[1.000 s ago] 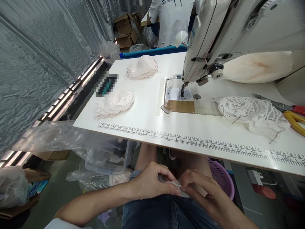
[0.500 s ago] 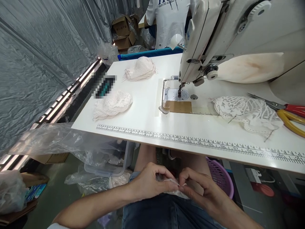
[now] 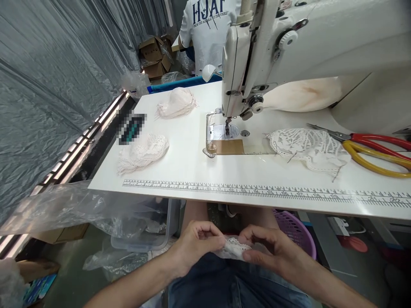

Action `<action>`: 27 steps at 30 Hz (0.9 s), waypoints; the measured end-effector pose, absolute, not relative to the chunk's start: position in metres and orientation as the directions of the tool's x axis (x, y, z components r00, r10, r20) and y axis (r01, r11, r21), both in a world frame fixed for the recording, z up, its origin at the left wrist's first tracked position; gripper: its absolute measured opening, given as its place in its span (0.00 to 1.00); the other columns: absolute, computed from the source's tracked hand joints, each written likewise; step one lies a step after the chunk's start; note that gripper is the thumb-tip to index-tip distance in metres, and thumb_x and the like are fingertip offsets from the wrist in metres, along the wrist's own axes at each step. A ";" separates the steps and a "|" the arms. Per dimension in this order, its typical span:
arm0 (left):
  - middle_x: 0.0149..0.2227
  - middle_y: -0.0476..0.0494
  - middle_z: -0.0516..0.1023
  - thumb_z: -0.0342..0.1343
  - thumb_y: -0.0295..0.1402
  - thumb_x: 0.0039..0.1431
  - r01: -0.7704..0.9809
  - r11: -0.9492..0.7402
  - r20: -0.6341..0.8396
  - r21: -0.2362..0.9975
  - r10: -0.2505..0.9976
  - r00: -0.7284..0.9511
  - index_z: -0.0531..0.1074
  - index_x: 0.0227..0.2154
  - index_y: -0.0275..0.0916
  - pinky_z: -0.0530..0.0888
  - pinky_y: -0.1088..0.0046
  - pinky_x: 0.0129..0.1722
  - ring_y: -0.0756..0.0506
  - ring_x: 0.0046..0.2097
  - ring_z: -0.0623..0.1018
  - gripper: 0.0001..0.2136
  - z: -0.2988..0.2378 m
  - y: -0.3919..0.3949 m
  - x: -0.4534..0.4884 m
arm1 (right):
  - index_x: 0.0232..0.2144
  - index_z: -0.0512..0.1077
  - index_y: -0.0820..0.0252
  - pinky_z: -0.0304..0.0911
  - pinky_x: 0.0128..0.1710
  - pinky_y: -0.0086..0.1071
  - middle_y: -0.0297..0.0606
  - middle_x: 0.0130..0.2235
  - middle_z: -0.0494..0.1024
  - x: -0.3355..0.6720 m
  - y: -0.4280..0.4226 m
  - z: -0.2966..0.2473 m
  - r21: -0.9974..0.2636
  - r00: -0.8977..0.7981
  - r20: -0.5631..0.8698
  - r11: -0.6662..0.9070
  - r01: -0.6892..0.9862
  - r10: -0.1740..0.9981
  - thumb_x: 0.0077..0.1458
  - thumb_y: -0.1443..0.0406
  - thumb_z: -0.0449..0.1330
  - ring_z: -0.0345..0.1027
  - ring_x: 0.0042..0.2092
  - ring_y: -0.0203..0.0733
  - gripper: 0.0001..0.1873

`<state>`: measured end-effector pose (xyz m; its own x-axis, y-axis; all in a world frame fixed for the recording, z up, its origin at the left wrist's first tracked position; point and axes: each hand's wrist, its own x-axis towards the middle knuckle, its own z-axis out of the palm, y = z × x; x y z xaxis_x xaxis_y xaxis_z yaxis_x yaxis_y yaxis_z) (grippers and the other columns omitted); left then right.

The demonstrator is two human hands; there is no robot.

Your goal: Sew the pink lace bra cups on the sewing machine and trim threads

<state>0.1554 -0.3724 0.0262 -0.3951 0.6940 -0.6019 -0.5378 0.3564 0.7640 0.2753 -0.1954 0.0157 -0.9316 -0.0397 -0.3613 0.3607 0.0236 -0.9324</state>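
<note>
Both hands rest over my lap, below the table's front edge. My left hand [image 3: 197,246] and my right hand [image 3: 271,252] pinch the two ends of a small white lace piece [image 3: 233,249] held between them, fingers curled. On the white sewing table [image 3: 192,162] above lie a lace pile [image 3: 143,152] at the left, a pinkish lace pile [image 3: 176,103] further back and a spread lace piece [image 3: 308,147] at the right. The sewing machine [image 3: 289,55] stands over its needle plate [image 3: 224,132].
Red-and-yellow scissors [image 3: 375,147] lie at the table's right. A printed ruler [image 3: 257,190] runs along the front edge. A purple basket [image 3: 293,226] and a clear plastic bin [image 3: 150,231] sit under the table. A person in a white shirt [image 3: 208,30] stands beyond, near cardboard boxes [image 3: 154,55].
My hands have drawn slightly apart, stretching the lace piece out between them. The view has shifted, so the table and the machine appear further left.
</note>
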 end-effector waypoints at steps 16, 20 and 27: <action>0.33 0.44 0.78 0.53 0.32 0.59 0.090 0.353 -0.268 0.931 0.831 -0.487 0.75 0.29 0.35 0.69 0.76 0.39 0.48 0.37 0.76 0.09 0.037 -0.367 0.161 | 0.33 0.64 0.55 0.61 0.38 0.30 0.35 0.38 0.68 0.286 -0.204 0.009 -0.975 -0.987 -0.136 0.165 0.149 0.083 0.57 0.58 0.57 0.64 0.41 0.40 0.08; 0.33 0.44 0.78 0.52 0.31 0.59 0.159 0.335 -0.225 0.929 0.851 -0.475 0.75 0.29 0.35 0.68 0.77 0.39 0.48 0.37 0.76 0.09 0.040 -0.366 0.163 | 0.30 0.67 0.56 0.61 0.38 0.30 0.36 0.37 0.68 0.280 -0.208 0.008 -0.984 -0.986 -0.150 0.084 0.156 0.080 0.56 0.57 0.59 0.64 0.39 0.39 0.09; 0.27 0.46 0.76 0.55 0.37 0.56 -0.036 0.427 -0.391 0.903 0.787 -0.477 0.76 0.29 0.33 0.66 0.79 0.31 0.51 0.30 0.72 0.11 0.038 -0.366 0.161 | 0.30 0.68 0.57 0.59 0.32 0.29 0.33 0.32 0.66 0.274 -0.212 0.003 -0.971 -0.965 -0.237 -0.033 0.235 0.116 0.56 0.55 0.57 0.61 0.34 0.37 0.12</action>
<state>0.1613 -0.3656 0.0376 -0.4771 0.7870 -0.3912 -0.0360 0.4273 0.9034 0.2742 -0.2123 0.0028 -0.9645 0.1158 -0.2372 0.2349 -0.0331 -0.9715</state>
